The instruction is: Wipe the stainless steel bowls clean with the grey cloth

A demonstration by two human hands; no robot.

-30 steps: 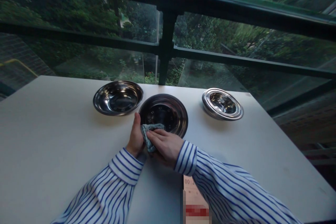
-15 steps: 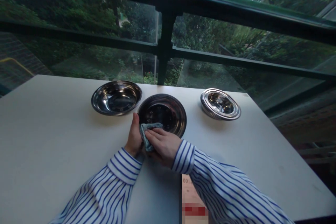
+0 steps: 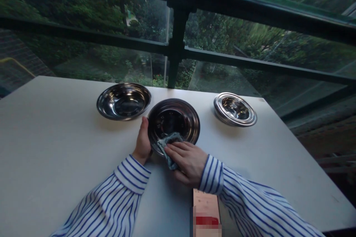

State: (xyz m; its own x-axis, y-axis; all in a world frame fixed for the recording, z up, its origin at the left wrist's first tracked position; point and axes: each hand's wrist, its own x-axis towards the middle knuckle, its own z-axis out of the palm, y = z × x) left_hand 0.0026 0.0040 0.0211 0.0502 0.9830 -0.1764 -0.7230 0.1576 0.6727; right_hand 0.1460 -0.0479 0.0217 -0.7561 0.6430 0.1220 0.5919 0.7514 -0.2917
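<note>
A shiny steel bowl is tilted in front of me, its dark inside facing me. My left hand grips its left rim, thumb up along the edge and the other fingers hidden behind. Pressed on the bowl's near rim is a bluish-green cloth, bunched under the fingers of my right hand. The cloth partly drapes over the rim towards me.
Another steel bowl sits at the back left of the white table. A stack of smaller steel bowls stands at the back right. Near me lies a phone, partly pixelated. Green-framed glass rises behind the table.
My right hand has slid the cloth rightward along the near rim, away from my left hand. The left hand keeps its hold on the bowl.
</note>
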